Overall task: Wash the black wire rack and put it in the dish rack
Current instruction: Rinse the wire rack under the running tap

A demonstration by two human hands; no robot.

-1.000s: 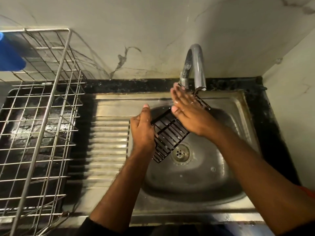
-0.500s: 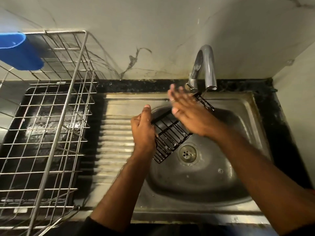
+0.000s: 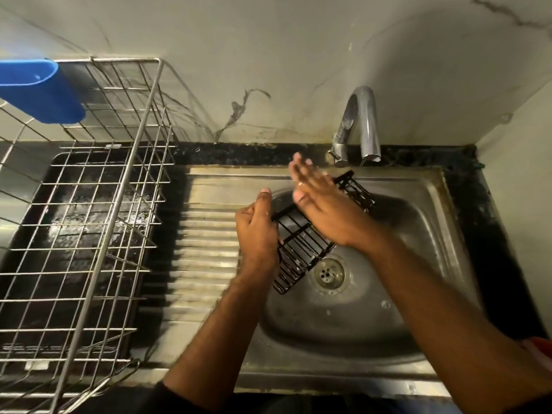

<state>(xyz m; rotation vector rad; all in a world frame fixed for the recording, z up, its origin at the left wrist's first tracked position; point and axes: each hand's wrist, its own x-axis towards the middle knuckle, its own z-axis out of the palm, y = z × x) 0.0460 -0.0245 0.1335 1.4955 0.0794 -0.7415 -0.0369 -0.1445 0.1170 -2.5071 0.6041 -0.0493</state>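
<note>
The black wire rack [image 3: 301, 252] is held tilted over the steel sink basin [image 3: 403, 264], its far end reaching under the tap [image 3: 366, 127]. My left hand [image 3: 258, 231] grips the rack's left edge, thumb pointing up. My right hand [image 3: 321, 204] lies flat across the top of the rack with straight fingers, hiding its middle. The silver wire dish rack [image 3: 98, 204] stands on a black tray to the left of the sink.
A ribbed steel drainboard [image 3: 206, 252] lies between the basin and the dish rack. A blue plastic holder [image 3: 41, 91] hangs on the dish rack's far left corner. The drain [image 3: 328, 273] sits under the rack's lower end. Tiled walls close the back and right.
My right hand has slid a little further along the top of the rack towards the wall. My left hand keeps its grip. The view has shifted to the left.
</note>
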